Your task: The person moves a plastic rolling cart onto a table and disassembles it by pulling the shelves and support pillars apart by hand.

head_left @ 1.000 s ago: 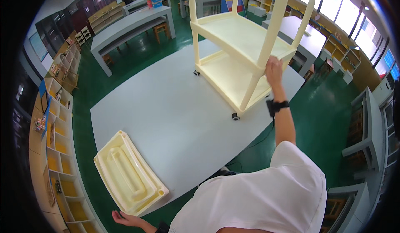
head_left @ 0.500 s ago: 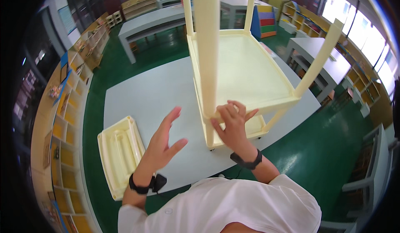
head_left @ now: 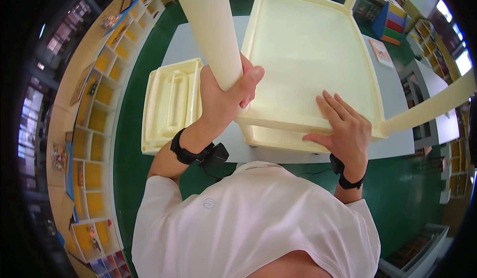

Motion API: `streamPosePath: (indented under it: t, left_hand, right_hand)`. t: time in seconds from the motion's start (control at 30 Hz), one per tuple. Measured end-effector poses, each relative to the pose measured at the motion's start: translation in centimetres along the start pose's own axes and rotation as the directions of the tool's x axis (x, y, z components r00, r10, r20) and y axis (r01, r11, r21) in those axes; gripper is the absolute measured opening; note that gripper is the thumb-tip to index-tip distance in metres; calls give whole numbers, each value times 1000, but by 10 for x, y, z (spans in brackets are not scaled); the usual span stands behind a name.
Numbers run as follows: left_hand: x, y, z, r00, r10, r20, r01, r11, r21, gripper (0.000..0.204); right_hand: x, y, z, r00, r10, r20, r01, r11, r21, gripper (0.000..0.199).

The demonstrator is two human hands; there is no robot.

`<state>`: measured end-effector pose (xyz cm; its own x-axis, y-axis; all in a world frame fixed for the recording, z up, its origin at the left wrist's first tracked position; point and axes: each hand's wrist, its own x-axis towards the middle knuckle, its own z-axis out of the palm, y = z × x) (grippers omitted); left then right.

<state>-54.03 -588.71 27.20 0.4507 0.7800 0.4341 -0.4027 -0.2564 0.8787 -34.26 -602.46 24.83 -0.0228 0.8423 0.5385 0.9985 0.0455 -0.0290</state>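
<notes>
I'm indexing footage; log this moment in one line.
left hand: grips post | right hand: rests on shelf near edge | cream tray: on table, left of shelf

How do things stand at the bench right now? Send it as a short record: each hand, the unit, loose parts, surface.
Left hand: wrapped around the near-left post
Right hand: open, laid over the near edge of the cream shelf
Unit: posts rise at the shelf's corners; another tier shows below
Loose part: cream tray, left of the unit
Surface: grey table
Also on table: booklet, right of the unit
</notes>
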Motion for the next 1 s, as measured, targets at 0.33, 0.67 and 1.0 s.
streamPosePath:
  t: [0.33,0.67,1.0]
  left_hand:
    - [28,2,-41,559,193,806,292,864,-409,14]
    - [55,133,-143,950,132,-281,-158,985,-72,18]
    - [-130,-185,-427,577,-386,-720,793,53,607,70]
  right_hand:
    - [5,-7,14,995,-92,-42,91,996,-13,63]
    - [20,-24,36,981,-110,-162,97,992,-83,62]
    - [11,-15,45,905,-222,-364,169,970,-172,58]
